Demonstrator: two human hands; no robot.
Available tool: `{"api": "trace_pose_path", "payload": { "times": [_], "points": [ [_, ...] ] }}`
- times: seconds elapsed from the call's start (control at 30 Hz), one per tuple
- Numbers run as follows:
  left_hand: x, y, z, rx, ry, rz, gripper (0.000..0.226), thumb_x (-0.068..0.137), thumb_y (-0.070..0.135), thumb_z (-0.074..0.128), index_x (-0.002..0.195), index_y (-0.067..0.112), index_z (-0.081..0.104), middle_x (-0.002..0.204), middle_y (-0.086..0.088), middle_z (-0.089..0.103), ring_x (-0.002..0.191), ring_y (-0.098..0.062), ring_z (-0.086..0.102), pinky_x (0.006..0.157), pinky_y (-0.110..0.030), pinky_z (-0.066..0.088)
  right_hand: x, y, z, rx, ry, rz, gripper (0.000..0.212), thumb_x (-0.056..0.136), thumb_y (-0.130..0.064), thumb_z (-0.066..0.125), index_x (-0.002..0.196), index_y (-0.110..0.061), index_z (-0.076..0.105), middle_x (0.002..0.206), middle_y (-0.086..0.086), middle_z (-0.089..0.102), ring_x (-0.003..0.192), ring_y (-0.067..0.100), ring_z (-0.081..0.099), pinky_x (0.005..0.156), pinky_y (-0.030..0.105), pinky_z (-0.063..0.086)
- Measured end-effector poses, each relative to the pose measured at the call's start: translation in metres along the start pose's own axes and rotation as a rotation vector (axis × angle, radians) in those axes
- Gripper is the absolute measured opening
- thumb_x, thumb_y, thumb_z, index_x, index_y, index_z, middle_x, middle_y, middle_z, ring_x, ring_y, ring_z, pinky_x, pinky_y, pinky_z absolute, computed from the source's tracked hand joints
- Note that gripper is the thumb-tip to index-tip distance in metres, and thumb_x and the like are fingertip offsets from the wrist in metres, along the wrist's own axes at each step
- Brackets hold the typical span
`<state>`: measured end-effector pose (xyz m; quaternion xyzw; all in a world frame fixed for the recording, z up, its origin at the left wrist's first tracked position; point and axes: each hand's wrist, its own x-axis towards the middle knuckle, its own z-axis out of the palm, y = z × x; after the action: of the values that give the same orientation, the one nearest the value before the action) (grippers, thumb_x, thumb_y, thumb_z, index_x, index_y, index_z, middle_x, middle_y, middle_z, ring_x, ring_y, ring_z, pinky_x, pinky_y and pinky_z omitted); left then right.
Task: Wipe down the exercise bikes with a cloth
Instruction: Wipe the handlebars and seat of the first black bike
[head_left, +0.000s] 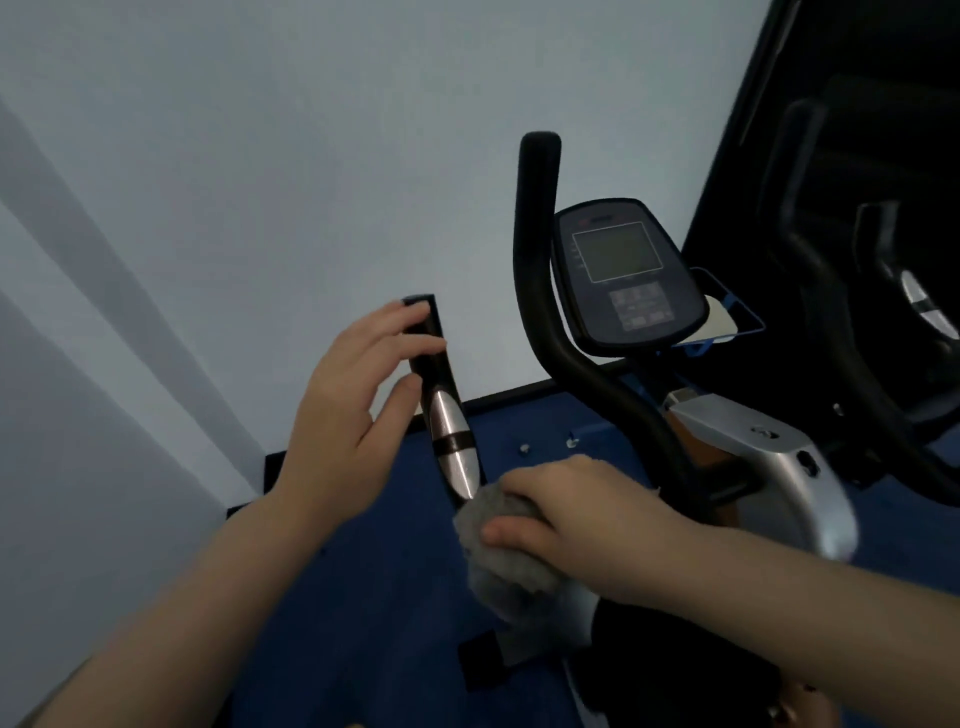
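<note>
— Grey cloth (511, 551), bunched up; the right hand (582, 525) is gripping it and pressing it around the lower part of the near handlebar (441, 400), just under the metal sensor strip (453, 441).

— And the left hand (353, 410)?

— Steadying the same handlebar higher up. Fingers are curling over the black end, thumb resting against the side just above the strip. A loose hold, not a clamp.

— Which step is going on?

— Judging by the layout, wiping this one handlebar of the exercise bike (727, 457). Cloth is sitting at the bottom end, so the strip and the black tip above it probably remain to be wiped.

— How is the handlebar lying?

— Long axis is running steeply up, tip leaning slightly away from the display (623, 275). The free end is pointing up toward the wall (311, 130).

— Next move?

— Likely sliding the cloth up along that axis, over the strip. That is calling for the left hand to shift off the tip, or the cloth stops short at the fingers.

— Anything else nearby?

— Far handlebar (540, 249) is rising just beside the display. Blue floor (363, 597) below. A second machine (857, 312), dark and blurred, is standing beyond the display; details too dim to tell.
</note>
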<state>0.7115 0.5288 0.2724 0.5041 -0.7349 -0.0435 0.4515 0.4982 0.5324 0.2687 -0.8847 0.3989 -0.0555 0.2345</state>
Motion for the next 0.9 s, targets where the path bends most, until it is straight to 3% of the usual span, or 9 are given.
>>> {"api": "trace_pose_path", "payload": {
  "times": [0.13,0.27,0.37,0.47,0.57,0.67,0.73,0.8,0.9],
  "points": [
    [0.023,-0.031,-0.011,0.035,-0.117,0.130,0.042,0.093,0.007,0.047,0.134,0.012,0.053,0.148,0.002,0.041,0.140,-0.012,0.032,0.116,-0.022,0.021,-0.021,-0.005,0.003,0.091,0.050,0.189,0.034,0.090,-0.052,0.051,0.121,-0.037,0.050,0.113,-0.021,0.056,0.104,-0.004,0.051,0.085,0.020,0.038],
    [0.035,-0.061,-0.019,-0.141,-0.278,0.122,0.049,0.096,0.016,0.045,0.144,0.022,0.040,0.148,0.014,0.040,0.138,-0.002,0.035,0.114,-0.018,0.025,0.009,-0.054,0.028,-0.059,0.214,0.327,0.027,0.100,-0.044,0.037,0.117,-0.027,0.049,0.115,-0.008,0.052,0.103,0.011,0.051,0.076,0.026,0.031],
    [0.045,-0.076,-0.022,-0.250,-0.345,0.172,0.045,0.097,0.026,0.041,0.142,0.028,0.041,0.142,0.022,0.045,0.134,0.001,0.040,0.108,-0.011,0.028,0.027,-0.075,0.039,-0.039,0.457,0.529,0.022,0.096,-0.053,0.036,0.106,-0.040,0.050,0.099,-0.018,0.059,0.089,-0.002,0.054,0.076,0.019,0.037],
    [0.050,-0.084,-0.023,-0.389,-0.400,0.168,0.045,0.096,0.029,0.040,0.141,0.030,0.045,0.141,0.025,0.046,0.134,0.002,0.040,0.105,-0.006,0.027,0.038,-0.094,0.053,0.059,0.642,0.767,0.007,0.094,-0.050,0.038,0.096,-0.051,0.045,0.098,-0.022,0.058,0.089,-0.006,0.054,0.077,0.011,0.036],
    [0.051,-0.087,-0.020,-0.506,-0.424,0.138,0.044,0.096,0.022,0.043,0.140,0.026,0.045,0.140,0.024,0.047,0.134,0.001,0.040,0.104,-0.006,0.029,0.083,-0.098,0.044,0.053,0.790,0.810,0.023,0.098,-0.043,0.031,0.099,-0.036,0.053,0.097,-0.010,0.059,0.089,0.010,0.057,0.078,0.030,0.043],
    [0.048,-0.087,-0.016,-0.588,-0.416,0.108,0.043,0.097,0.029,0.041,0.140,0.029,0.044,0.141,0.024,0.047,0.133,0.001,0.041,0.104,-0.007,0.030,0.125,-0.104,0.025,0.003,0.802,0.808,0.029,0.100,-0.032,0.032,0.116,-0.017,0.051,0.111,0.004,0.057,0.097,0.022,0.054,0.078,0.033,0.044],
    [0.046,-0.089,-0.015,-0.616,-0.441,0.086,0.046,0.097,0.035,0.037,0.143,0.033,0.041,0.145,0.025,0.043,0.136,0.002,0.037,0.105,-0.007,0.029,0.118,-0.107,0.038,-0.102,0.773,0.738,0.034,0.098,-0.030,0.041,0.129,-0.017,0.044,0.121,0.002,0.049,0.100,0.020,0.051,0.079,0.031,0.046],
    [0.042,-0.090,-0.013,-0.649,-0.466,0.060,0.048,0.098,0.037,0.037,0.146,0.036,0.035,0.149,0.025,0.038,0.139,0.003,0.032,0.106,-0.006,0.026,0.097,-0.107,0.049,0.002,0.742,0.808,0.041,0.096,-0.039,0.039,0.135,-0.027,0.036,0.124,-0.007,0.045,0.098,0.014,0.052,0.074,0.025,0.049],
    [0.036,-0.083,-0.011,-0.709,-0.458,-0.026,0.049,0.098,0.036,0.039,0.147,0.040,0.030,0.150,0.028,0.033,0.140,0.005,0.027,0.106,-0.005,0.025,0.105,-0.097,0.033,0.155,0.780,0.815,0.026,0.099,-0.029,0.038,0.124,-0.025,0.040,0.123,-0.005,0.046,0.099,0.017,0.053,0.075,0.028,0.047]
  ]
}}
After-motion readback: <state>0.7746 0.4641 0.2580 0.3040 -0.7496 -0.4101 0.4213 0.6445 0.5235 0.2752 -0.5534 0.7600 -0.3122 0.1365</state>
